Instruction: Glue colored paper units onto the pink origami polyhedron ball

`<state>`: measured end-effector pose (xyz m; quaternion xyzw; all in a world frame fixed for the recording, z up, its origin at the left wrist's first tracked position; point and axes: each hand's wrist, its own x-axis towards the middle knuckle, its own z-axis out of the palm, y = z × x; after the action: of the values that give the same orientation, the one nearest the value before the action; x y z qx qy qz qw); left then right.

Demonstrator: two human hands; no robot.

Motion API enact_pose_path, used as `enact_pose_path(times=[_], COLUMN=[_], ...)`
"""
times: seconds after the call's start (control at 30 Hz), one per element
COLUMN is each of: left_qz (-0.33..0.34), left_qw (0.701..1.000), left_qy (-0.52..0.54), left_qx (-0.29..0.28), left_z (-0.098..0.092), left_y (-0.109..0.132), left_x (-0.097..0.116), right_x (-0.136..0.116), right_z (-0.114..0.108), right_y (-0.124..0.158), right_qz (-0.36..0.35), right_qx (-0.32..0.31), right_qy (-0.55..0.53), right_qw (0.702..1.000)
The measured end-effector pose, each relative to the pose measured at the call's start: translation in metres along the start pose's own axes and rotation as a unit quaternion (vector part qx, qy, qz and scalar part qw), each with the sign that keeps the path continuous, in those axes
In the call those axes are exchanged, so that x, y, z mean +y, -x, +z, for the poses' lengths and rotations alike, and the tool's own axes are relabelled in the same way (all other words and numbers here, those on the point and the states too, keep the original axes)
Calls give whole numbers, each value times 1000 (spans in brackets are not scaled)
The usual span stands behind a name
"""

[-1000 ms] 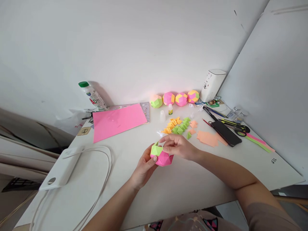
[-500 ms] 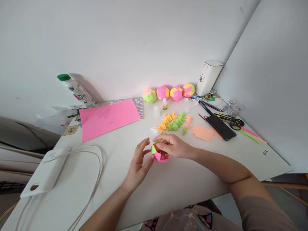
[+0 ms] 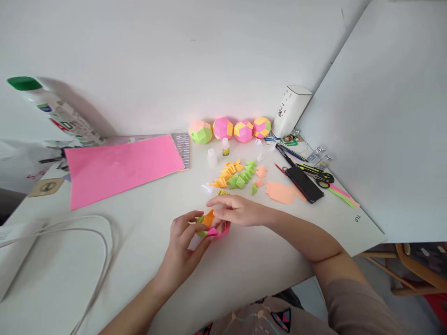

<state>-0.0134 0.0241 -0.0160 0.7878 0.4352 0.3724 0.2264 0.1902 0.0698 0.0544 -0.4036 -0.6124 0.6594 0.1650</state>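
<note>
Both my hands meet over a small folded-paper model (image 3: 210,224) of pink, green and orange pieces, just above the white table (image 3: 244,270). My left hand (image 3: 183,244) curls its fingers round the model's left side. My right hand (image 3: 234,210) pinches its top and right side, partly hiding it. Loose folded orange and green paper units (image 3: 235,176) lie just beyond my hands. Finished paper balls (image 3: 228,130) stand in a row against the wall.
A pink paper sheet (image 3: 120,166) lies at the left on a cutting mat. A tilted white bottle with a green cap (image 3: 52,111) leans behind it. A black phone (image 3: 305,184), scissors (image 3: 319,175), pens, peach paper pieces (image 3: 281,191) and a white box (image 3: 289,110) crowd the right. A white cable (image 3: 87,260) loops at the left.
The camera view has swung to the right and down. My hands have lowered the model toward the table and turned it; orange now shows where green and pink faced up.
</note>
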Motion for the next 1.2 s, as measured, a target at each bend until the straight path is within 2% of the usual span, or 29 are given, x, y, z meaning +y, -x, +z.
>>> enact_pose_path(times=[0.03,0.1,0.17,0.23,0.3,0.43,0.53,0.63,0.73,0.8,0.87,0.97,1.07,1.2], left_qz=[-20,-57,-82,-98,-116,-180,-218,-219,-223,-235,-244,-241,-239,-239], left_qw=[999,990,971,950,936,917,905,901,897,886,872,858,849,839], left_qy=[38,131,225,295,333,355,364,373,382,397,419,444,458,476], left_qx=[1,0,3,9,11,-1,-11,-14,-25,-39,-59,-89,-105,-113], left_z=[0,-1,-2,-3,-5,-10,-12,-11,-11,-11,-12,-13,-12,-11], left_y=[0,-1,-3,-5,-7,-10,-11,-10,-10,-10,-10,-11,-11,-11], left_x=[-1,-2,-1,1,5,10,10,9,8,9,10,11,11,11], right_x=[0,1,4,10,19,43,55,61,63,62,55,33,7,-14], right_z=[-4,-13,-23,-31,-36,-34,-30,-28,-29,-30,-32,-35,-39,-38], right_y=[-1,-3,-8,-14,-22,-38,-46,-50,-52,-52,-49,-34,-12,8], right_qz=[-18,-56,-86,-98,-99,-103,-93,-104,-121,-137,-159,-195,-190,-183], right_qx=[35,150,279,353,361,291,262,256,251,266,294,318,280,188], right_qy=[6,45,121,218,323,479,532,555,545,500,398,165,33,-57], right_qw=[999,986,949,905,869,822,800,785,791,813,854,913,941,963])
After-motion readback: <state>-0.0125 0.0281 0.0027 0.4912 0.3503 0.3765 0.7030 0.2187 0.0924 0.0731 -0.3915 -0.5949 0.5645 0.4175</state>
